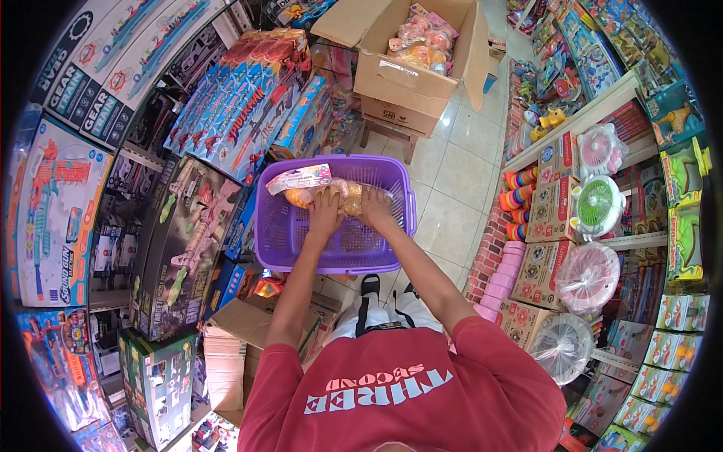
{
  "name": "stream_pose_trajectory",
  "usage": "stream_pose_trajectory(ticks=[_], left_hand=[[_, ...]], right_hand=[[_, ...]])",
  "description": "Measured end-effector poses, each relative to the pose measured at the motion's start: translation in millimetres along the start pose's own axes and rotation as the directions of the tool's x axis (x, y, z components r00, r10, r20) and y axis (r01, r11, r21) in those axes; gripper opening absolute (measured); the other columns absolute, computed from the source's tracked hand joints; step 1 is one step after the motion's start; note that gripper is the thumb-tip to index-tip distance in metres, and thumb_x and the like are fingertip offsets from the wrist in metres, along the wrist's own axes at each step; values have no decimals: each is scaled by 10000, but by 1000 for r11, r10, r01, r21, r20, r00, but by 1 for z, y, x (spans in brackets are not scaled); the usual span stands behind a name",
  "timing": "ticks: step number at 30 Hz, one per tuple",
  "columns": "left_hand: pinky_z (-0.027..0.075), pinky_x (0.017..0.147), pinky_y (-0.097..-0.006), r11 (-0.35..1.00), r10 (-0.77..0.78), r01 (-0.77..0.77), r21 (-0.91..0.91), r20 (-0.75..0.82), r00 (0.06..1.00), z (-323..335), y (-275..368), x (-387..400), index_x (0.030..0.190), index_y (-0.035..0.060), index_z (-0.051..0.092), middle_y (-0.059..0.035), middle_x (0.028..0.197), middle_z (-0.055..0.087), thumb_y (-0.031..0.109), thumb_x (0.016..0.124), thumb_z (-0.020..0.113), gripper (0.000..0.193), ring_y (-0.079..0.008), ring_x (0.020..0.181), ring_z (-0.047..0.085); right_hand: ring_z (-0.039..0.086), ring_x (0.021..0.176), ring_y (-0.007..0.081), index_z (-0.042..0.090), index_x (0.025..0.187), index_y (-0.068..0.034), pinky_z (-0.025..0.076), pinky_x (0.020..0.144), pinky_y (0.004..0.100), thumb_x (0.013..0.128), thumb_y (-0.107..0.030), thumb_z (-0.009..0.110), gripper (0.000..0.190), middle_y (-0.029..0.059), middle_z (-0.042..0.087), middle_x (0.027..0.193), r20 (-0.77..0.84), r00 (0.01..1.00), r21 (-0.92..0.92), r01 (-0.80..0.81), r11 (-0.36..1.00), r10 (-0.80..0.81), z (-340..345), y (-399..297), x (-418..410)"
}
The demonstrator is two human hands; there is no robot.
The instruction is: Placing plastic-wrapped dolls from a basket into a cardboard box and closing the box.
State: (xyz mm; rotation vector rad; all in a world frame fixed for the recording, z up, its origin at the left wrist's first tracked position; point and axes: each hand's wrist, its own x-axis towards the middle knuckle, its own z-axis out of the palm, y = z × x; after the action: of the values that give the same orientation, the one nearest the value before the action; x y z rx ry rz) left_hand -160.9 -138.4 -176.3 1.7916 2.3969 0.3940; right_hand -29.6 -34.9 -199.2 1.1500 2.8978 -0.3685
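Observation:
In front of me a purple plastic basket (327, 265) holds a bagged doll toy (344, 195) with a printed header card, lying along its far side. My left hand (326, 212) rests on the middle of the bag, fingers spread. On the bag's right part lies my right hand (375, 207), its fingertips towards the far wall. Whether either hand grips the bag is hard to tell, since the fingertips press on it from above. Beyond the basket, an open cardboard box (404, 79) contains several similar bagged toys (426, 37).
The cardboard box stands on a wooden stool (409, 148). Toy boxes (231, 113) are stacked at left, with another open carton (248, 316) near my left side. Fans (587, 277) and boxed goods line the shelf at right, beside the tiled floor (452, 209).

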Motion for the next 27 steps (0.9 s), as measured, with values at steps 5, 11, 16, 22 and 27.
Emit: stream_pose_trajectory(ticks=[5, 11, 16, 22, 27], left_hand=[[282, 984, -562, 991, -91, 70, 111, 196, 976, 8, -15, 0, 1356, 160, 307, -163, 1427, 209, 290, 715, 679, 752, -393, 1296, 223], [317, 953, -547, 994, -110, 103, 45, 207, 972, 8, -3, -5, 1363, 155, 288, -168, 1418, 207, 252, 692, 697, 791, -375, 1306, 209], [339, 932, -548, 988, -150, 156, -1, 264, 953, -3, 1, -7, 1319, 124, 327, -195, 1382, 252, 273, 709, 682, 721, -396, 1251, 292], [360, 918, -539, 987, -81, 109, -121, 216, 973, -6, -3, -17, 1269, 96, 369, -209, 1332, 303, 289, 726, 663, 647, -424, 1190, 351], [345, 951, -478, 914, 25, -29, -404, -16, 1000, -30, 1, -31, 1248, 60, 405, -210, 1294, 359, 235, 748, 633, 577, -400, 1177, 367]], right_hand=[[415, 1090, 328, 320, 1312, -8, 325, 888, 503, 594, -316, 739, 886, 181, 435, 1177, -149, 988, -84, -55, 995, 42, 10, -2, 10], [440, 1018, 276, 414, 1243, -28, 341, 842, 474, 740, -190, 578, 553, 135, 477, 1074, -189, 980, -170, -90, 981, 57, 2, 7, 16], [536, 951, 302, 472, 1047, -39, 401, 814, 479, 763, -142, 535, 309, 146, 560, 1000, -88, 996, -100, -3, 995, -6, -2, 4, 4], [630, 835, 365, 414, 1083, -9, 489, 723, 478, 728, -87, 554, 390, 233, 628, 876, 187, 982, 124, -46, 991, 22, -30, 6, -3], [610, 791, 418, 380, 1061, 37, 496, 702, 486, 724, -127, 578, 423, 271, 605, 889, 125, 990, 260, 30, 965, -64, -65, 6, -28]])
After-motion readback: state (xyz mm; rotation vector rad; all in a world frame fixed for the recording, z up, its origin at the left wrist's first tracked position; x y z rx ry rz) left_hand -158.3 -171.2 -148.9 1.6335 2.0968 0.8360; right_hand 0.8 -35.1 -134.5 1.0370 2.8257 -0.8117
